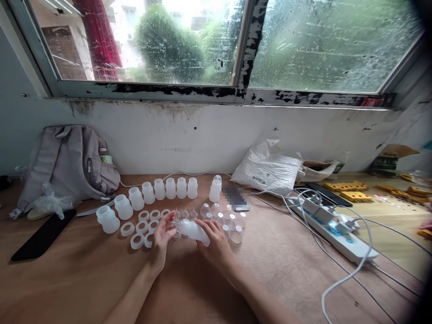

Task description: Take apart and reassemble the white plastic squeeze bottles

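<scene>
Between my hands a translucent white baby bottle [193,230] lies tilted on its side, just above the table. My right hand [216,240] is closed around its body from the right. The fingers of my left hand [163,233] are pinched at its top end, where a clear nipple seems to sit; the fingertips partly hide it. Beside my left hand lie several white collar rings [127,229]. Clear nipples [185,213] stand in rows behind the held bottle. Several clear dome caps [236,235] are grouped beyond my right hand.
Open bottles [108,219] form a curved row at the back left. A capped bottle [215,189] stands near a blurred phone [236,198]. Around them are a grey backpack [72,166], black flat case [43,236], silver mailer bag [266,168] and a power strip [337,231] with looping cables.
</scene>
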The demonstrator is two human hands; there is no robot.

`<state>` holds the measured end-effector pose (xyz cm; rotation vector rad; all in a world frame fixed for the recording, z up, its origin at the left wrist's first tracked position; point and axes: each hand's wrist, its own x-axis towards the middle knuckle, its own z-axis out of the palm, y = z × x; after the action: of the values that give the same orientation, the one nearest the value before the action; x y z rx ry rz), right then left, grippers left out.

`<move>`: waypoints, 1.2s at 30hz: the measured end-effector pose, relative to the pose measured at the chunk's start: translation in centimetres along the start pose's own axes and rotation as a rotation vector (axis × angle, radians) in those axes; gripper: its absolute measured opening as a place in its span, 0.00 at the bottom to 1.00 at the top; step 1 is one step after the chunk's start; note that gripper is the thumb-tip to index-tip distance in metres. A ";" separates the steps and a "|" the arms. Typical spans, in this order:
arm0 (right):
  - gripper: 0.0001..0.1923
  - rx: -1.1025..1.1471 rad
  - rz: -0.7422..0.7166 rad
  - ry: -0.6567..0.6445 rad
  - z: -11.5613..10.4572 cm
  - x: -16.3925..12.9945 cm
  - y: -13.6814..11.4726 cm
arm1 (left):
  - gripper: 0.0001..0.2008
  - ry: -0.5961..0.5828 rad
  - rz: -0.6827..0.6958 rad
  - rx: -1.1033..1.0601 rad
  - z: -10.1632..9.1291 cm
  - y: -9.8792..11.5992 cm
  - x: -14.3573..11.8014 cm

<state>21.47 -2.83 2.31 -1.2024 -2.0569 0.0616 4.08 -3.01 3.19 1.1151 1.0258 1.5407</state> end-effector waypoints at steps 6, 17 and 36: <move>0.31 -0.034 -0.005 0.002 0.2 -0.1 0.1 | 0.21 -0.025 -0.079 0.027 -0.1 -0.3 0.2; 0.32 -0.051 -0.030 0.001 0.2 -0.2 0.2 | 0.15 -0.049 -0.079 -0.044 0.2 0.0 0.1; 0.20 1.122 0.390 -0.418 -0.6 -0.7 -3.1 | 0.21 -0.171 -0.191 -0.105 0.3 1.4 -0.7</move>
<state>19.78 -5.25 3.53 -0.8314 -1.5861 1.5276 4.20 -3.99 4.45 1.0260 0.8973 1.3091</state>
